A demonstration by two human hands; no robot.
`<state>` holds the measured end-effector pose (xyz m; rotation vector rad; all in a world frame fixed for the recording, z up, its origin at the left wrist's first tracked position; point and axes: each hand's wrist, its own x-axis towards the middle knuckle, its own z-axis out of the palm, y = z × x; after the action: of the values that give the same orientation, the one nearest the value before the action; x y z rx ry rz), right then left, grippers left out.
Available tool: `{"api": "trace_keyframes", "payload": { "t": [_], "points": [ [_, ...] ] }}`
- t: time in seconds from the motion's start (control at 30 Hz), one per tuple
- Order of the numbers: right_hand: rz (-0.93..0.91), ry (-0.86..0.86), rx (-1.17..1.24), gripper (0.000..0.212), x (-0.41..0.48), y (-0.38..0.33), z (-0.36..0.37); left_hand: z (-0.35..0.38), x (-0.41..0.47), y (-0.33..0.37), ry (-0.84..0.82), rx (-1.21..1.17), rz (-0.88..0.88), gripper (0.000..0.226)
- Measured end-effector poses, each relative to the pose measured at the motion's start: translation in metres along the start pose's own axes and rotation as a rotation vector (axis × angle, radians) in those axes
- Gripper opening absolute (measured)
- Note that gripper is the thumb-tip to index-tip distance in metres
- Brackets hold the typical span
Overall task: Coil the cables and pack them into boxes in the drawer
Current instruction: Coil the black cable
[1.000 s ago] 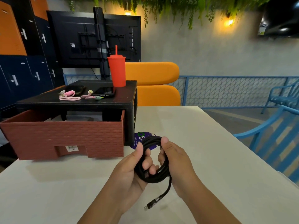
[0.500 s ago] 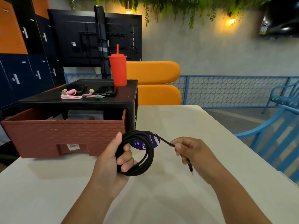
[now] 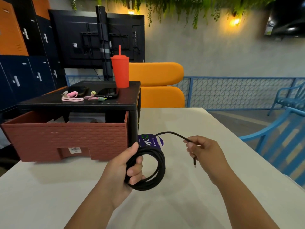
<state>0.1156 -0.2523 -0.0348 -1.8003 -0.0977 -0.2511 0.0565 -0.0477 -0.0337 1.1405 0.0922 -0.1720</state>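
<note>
Pale counter point(image 3: 189, 123) fills the foreground, with an orange seat point(image 3: 158, 85), a blue mesh railing point(image 3: 239, 91) and blue chairs point(image 3: 280, 138) behind it. At the left of the counter stands a black stand point(image 3: 99, 104), and beneath its top a brick-patterned drawer point(image 3: 66, 139) stands open towards us; we cannot make out what lies inside. On the stand's top we see a red tumbler point(image 3: 120, 71) with a straw, a dark phone point(image 3: 107, 93) and some small pink cables point(image 3: 72, 97).

We hold the black cable point(image 3: 159, 169) above the counter, just right of the drawer's front corner. Our left hand point(image 3: 118, 171) grips the wound coil, its fingers point(image 3: 134, 171) curled through the loops and the thumb pressed over the top. From the top of the coil a loose length arcs across to our right hand point(image 3: 206, 151), whose fingers point(image 3: 189, 146) pinch it near its end, with the plug point(image 3: 194, 162) hanging below them. A round purple label point(image 3: 151, 140) lies on the counter behind the coil, beside the stand's leg.
</note>
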Motion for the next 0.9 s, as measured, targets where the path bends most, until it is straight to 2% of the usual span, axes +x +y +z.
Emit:
{"api": "trace_keyframes", "payload": {
  "t": [0.17, 0.3, 0.43, 0.53, 0.6, 0.7, 0.77, 0.8, 0.9],
  "points": [
    [-0.161, -0.161, -0.211, 0.033, -0.01, -0.005, 0.013, 0.006, -0.004, -0.006, -0.042, 0.306, -0.093, 0.043],
    [-0.252, -0.019, -0.193, 0.026, -0.013, -0.009, 0.018, 0.005, -0.006, -0.005, -0.123, 0.297, -0.09, 0.044],
    [-0.169, 0.095, -0.032, 0.022, -0.012, -0.012, 0.018, -0.001, -0.004, -0.007, -0.305, 0.1, -0.027, 0.035],
    [-0.091, 0.105, 0.075, 0.022, -0.011, -0.012, 0.017, -0.009, -0.001, -0.009, -0.45, 0.007, 0.039, 0.05],
    [-0.062, 0.104, 0.129, 0.022, -0.011, -0.013, 0.018, -0.011, 0.0, -0.011, -0.47, 0.048, 0.091, 0.06],
    [-0.039, 0.132, 0.182, 0.023, -0.012, -0.014, 0.018, -0.008, 0.0, -0.012, -0.367, 0.162, 0.166, 0.068],
    [-0.097, 0.168, 0.105, 0.024, -0.012, -0.014, 0.017, -0.005, 0.001, -0.011, -0.27, 0.176, 0.206, 0.066],
    [-0.16, 0.178, -0.01, 0.024, -0.011, -0.013, 0.015, -0.004, 0.002, -0.011, -0.231, 0.162, 0.224, 0.061],
    [-0.306, 0.113, -0.53, 0.02, -0.007, -0.006, 0.01, -0.003, 0.003, -0.008, -0.172, 0.11, 0.257, 0.061]
  ]
}}
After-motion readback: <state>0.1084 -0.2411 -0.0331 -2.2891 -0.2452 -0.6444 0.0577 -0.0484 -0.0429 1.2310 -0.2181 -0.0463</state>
